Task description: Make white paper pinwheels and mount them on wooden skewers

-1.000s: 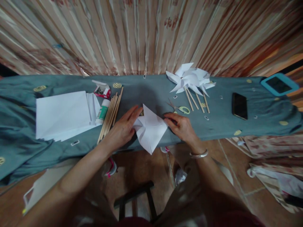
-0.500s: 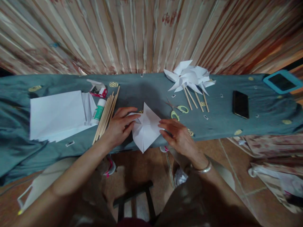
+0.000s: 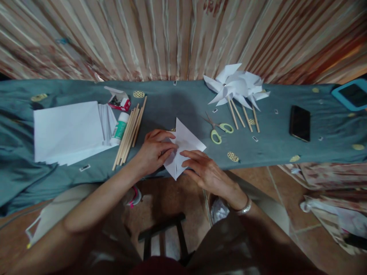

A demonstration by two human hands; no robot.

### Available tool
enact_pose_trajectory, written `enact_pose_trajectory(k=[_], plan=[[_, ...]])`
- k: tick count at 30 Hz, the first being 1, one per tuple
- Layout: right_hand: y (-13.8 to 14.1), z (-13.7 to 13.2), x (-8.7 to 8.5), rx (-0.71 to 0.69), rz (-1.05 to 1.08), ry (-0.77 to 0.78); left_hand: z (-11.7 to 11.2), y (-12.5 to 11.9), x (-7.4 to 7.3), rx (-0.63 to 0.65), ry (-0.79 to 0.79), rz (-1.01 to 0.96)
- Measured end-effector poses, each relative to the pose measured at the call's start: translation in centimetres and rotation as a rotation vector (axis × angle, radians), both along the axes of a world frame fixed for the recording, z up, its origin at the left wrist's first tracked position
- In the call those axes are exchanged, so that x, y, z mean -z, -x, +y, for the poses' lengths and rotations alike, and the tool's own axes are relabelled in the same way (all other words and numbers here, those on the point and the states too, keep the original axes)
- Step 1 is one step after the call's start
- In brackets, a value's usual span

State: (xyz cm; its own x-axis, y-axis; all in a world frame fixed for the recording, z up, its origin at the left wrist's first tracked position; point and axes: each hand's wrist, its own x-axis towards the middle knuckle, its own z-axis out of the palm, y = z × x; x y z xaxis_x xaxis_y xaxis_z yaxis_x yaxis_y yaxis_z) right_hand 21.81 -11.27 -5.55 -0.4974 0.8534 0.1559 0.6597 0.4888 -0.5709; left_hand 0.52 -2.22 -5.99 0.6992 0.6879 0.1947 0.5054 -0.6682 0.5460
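A partly cut white sheet of paper (image 3: 187, 138) lies at the front edge of the cloth, one corner pointing away from me and another hanging toward me. My left hand (image 3: 156, 152) holds its left side, fingertips pressed near the middle. From the right, my right hand (image 3: 205, 170) grips the near right part with bent fingers, folding it in toward the centre. Fingertips of the two hands almost meet over the paper. Green-handled scissors (image 3: 215, 134) rest just right of the sheet, untouched and partly spread.
Left are a stack of white paper (image 3: 67, 131), a glue stick (image 3: 119, 129), wooden sticks (image 3: 129, 135) and a red-and-white box of small metal pieces (image 3: 119, 99). Paper pinwheels (image 3: 233, 88), a black phone (image 3: 299, 123) and a blue-framed device (image 3: 351, 93) lie right. A curtain (image 3: 160, 42) hangs behind.
My right hand has moved inward and nearer to me, bringing the near right part of the paper toward the centre. My left fingertips have shifted slightly right. The view has tilted a little.
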Motion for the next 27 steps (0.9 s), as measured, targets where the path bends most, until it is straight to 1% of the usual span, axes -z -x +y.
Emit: enact_pose_trajectory(k=[9, 17, 23, 27], plan=[[0.0, 0.4, -0.2, 0.035, 0.077, 0.046, -0.3, -0.3, 0.5, -0.002, -0.046, 0.03], [0.0, 0.7, 0.2, 0.078, 0.157, 0.072, -0.6, -0.4, 0.2, 0.0, -0.065, 0.066], [0.3, 0.9, 0.9, 0.223, 0.223, 0.061, -0.6, -0.5, 0.1, 0.007, -0.07, 0.08], [0.7, 1.0, 1.0, 0.288, 0.222, 0.059, -0.6, -0.5, 0.3, -0.001, -0.072, 0.051]])
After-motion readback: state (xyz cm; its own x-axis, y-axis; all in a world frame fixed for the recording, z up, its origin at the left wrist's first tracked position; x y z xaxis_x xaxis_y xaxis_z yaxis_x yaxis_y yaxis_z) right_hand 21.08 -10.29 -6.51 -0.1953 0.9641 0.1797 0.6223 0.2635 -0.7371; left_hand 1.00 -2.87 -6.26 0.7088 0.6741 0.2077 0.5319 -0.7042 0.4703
